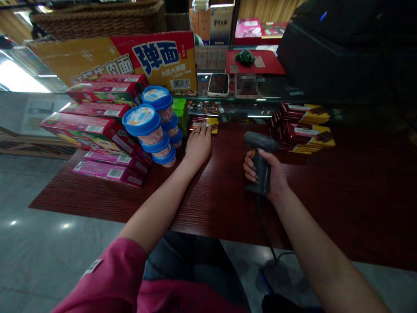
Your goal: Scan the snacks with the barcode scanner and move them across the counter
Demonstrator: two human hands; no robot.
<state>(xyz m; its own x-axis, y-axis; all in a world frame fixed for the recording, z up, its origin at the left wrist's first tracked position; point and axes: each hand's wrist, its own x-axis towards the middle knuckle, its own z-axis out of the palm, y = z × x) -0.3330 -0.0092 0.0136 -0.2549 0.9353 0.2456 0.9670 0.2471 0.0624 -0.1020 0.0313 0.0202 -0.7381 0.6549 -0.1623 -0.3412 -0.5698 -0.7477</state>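
My right hand point(272, 174) is wrapped round the grip of a grey barcode scanner point(260, 150), whose head points away from me and whose cable trails down toward the floor. My left hand point(198, 145) lies flat on the dark red wooden counter point(228, 204) with its fingers stretched out, fingertips touching a small chocolate pack point(204, 123). Just left of that hand lie several blue-lidded tubs point(153, 124), stacked on their sides.
Flat red and pink boxes point(97, 126) pile up at the left. A big yellow-red noodle carton point(130, 58) stands behind them. Stacked chocolate bars point(302, 126) sit at the right. A phone point(218, 84) and a mouse point(245, 57) on a red pad lie beyond.
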